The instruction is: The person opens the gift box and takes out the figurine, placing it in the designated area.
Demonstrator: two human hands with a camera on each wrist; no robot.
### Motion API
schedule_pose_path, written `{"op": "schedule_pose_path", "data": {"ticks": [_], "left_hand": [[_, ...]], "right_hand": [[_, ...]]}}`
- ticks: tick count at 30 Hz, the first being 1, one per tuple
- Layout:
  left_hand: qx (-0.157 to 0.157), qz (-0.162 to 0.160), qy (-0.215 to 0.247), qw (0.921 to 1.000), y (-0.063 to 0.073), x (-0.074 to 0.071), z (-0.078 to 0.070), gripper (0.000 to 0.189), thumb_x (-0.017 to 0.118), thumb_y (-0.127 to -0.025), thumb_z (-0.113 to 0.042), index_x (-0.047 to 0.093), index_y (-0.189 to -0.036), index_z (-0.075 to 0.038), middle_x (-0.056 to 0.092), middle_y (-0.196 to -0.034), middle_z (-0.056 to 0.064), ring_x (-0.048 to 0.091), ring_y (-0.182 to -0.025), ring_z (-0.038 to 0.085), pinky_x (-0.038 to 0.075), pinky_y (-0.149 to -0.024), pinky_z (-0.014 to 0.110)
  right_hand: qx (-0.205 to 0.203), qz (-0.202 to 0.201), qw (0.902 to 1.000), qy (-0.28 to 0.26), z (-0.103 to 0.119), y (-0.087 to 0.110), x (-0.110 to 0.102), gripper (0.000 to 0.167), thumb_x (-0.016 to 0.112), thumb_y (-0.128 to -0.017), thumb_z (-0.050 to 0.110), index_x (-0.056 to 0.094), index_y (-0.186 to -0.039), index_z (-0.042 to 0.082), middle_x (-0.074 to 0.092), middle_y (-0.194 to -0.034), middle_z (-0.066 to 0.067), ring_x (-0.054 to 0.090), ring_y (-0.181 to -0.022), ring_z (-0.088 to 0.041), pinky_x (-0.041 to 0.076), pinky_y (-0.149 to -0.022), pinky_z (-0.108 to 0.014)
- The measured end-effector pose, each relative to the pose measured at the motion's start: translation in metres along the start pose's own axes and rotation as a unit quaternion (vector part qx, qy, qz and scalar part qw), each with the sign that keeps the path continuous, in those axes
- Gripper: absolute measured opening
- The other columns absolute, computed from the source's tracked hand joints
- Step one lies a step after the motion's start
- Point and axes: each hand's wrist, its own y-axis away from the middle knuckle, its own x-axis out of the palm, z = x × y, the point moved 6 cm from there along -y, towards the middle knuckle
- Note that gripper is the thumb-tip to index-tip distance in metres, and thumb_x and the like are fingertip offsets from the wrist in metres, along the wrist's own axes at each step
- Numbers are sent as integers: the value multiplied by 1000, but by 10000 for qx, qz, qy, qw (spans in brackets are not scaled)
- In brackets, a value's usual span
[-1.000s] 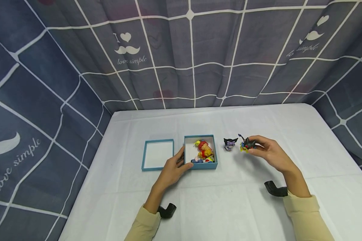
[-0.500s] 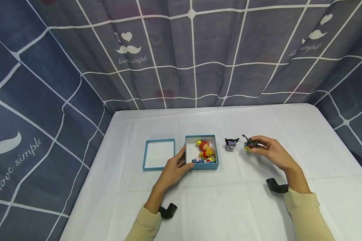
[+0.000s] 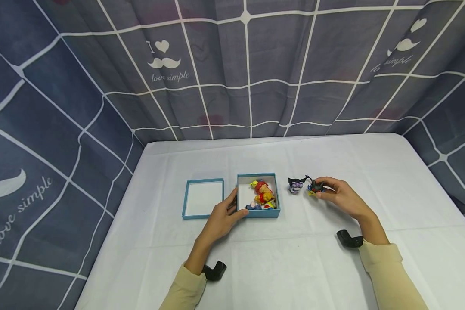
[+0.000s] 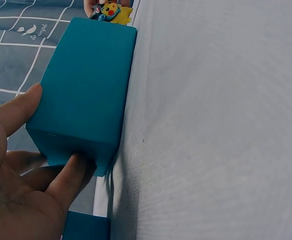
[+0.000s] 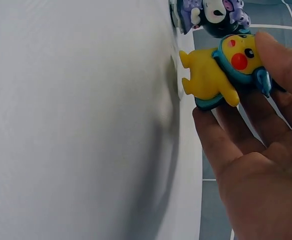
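Note:
My right hand point(image 3: 342, 198) pinches a yellow Pikachu figurine point(image 5: 206, 75) in a dark blue hooded costume between thumb and fingers. In the head view the Pikachu figurine is close above the table, just right of a black-and-purple Kuromi figurine point(image 3: 296, 185), which stands on the cloth. My left hand point(image 3: 222, 219) grips the near left corner of an open blue box point(image 4: 85, 85), with the thumb on the front wall and the fingers at the left wall. Inside the box lie several figurines, among them a red-and-yellow Winnie the Pooh figurine point(image 3: 264, 193).
Left of the box lies its blue-rimmed lid point(image 3: 203, 198), white inside facing up. A white cloth covers the table point(image 3: 279, 267). Dark checked curtains point(image 3: 224, 64) hang behind it and at both sides. A black curved piece shows at each wrist.
My right hand shifts slightly right, then back left and a little lower, bringing the Pikachu figurine nearer the Kuromi figurine. The left hand and the box stay in place.

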Motion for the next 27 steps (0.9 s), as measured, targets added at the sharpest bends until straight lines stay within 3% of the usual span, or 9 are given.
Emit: {"op": "schedule_pose_path", "data": {"ticks": [5,11,18,27], "left_hand": [[-34,46,27,10000,0,1,1,74,67,-96,-13,22,-152,7,25,-154,27,39,-135,39,42,-101,40],[-69,25,25,10000,0,0,1,75,67,-96,-13,22,-153,7,25,-154,27,39,-135,39,41,-102,41],[-125,-69,-57,9999,-1,-1,0,74,68,-96,-12,24,-152,7,26,-154,26,40,-135,37,41,-102,40],[-103,-74,-35,9999,-3,0,1,74,68,-95,-11,25,-152,8,27,-154,26,39,-136,38,41,-102,41]], "right_hand": [[15,100,9999,120,-2,-4,-1,35,68,-93,5,57,-125,-7,58,-123,-22,58,-114,-9,43,-92,-14],[209,215,9995,117,-4,-8,-2,34,64,-96,8,55,-127,-5,59,-122,-19,51,-124,-21,36,-97,-16],[720,-140,9971,198,-9,-11,-2,42,71,-93,20,56,-126,-2,62,-112,-9,51,-107,-15,40,-85,-31],[890,-403,9950,207,-12,-12,-4,43,78,-88,22,59,-120,1,63,-112,-12,58,-98,-16,43,-74,-32]]}}
